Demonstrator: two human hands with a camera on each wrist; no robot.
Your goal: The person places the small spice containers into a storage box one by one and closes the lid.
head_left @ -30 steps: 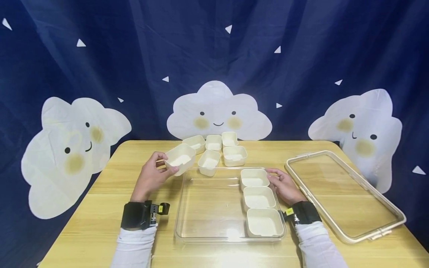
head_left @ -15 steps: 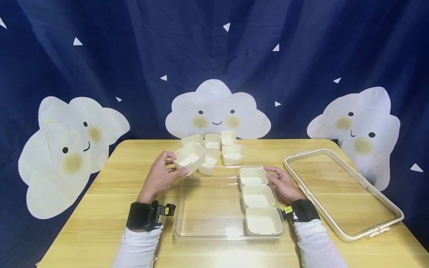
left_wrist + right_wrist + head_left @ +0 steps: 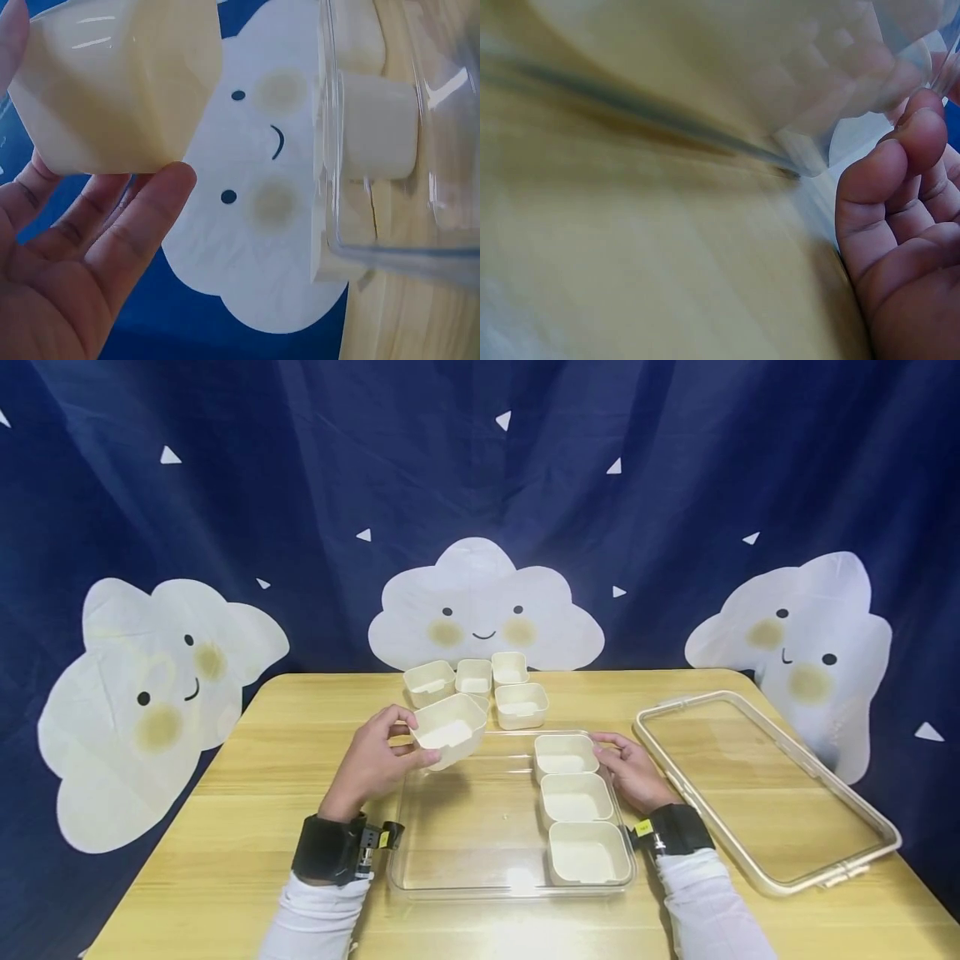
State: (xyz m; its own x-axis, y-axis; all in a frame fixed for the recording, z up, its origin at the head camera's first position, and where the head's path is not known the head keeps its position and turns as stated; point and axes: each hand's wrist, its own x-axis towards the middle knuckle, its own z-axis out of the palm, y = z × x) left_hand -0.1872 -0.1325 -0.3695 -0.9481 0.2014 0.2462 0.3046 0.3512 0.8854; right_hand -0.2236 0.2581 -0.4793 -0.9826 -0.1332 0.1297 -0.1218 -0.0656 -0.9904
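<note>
Now the left hand (image 3: 373, 760) pinches 1 cup (image 3: 452, 727) between spread thumb and fingers above the tray (image 3: 472, 827), at its far-left corner, further right than earlier; the right hand (image 3: 633, 777) grips the tray's right rim.

- Head view: bright, white glare on the table (image 3: 247, 810) and clear box (image 3: 472, 831).
- Left wrist view: dimmer, the cup (image 3: 112, 97) shaded.
- Right wrist view: dim, the table blurred, the right hand (image 3: 904, 225) sharper.

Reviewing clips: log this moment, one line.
left hand: holds cream cup; right hand: touches clear box; in box: three cups; lid: off
</note>
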